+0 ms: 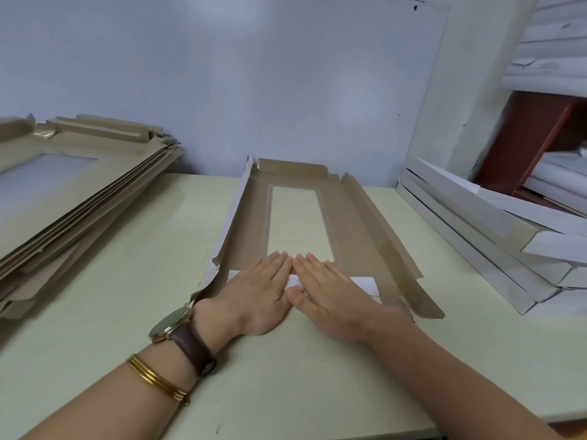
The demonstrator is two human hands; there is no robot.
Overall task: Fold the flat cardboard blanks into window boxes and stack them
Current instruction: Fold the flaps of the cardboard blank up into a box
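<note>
At frame centre, the left hand and right hand press straight fingers, gripping nothing, on the white flap of the blank, which seems light, stiff, best held by its edges.

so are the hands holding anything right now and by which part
Nothing is gripped: the left hand and right hand lie flat, fingers straight, pressing down the white near-end flap of the cardboard blank.

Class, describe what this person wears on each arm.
The left arm has a round gold-rimmed watch on a dark brown strap at the wrist, and thin gold bangles further up. The right arm wears nothing. No sleeves show.
</note>
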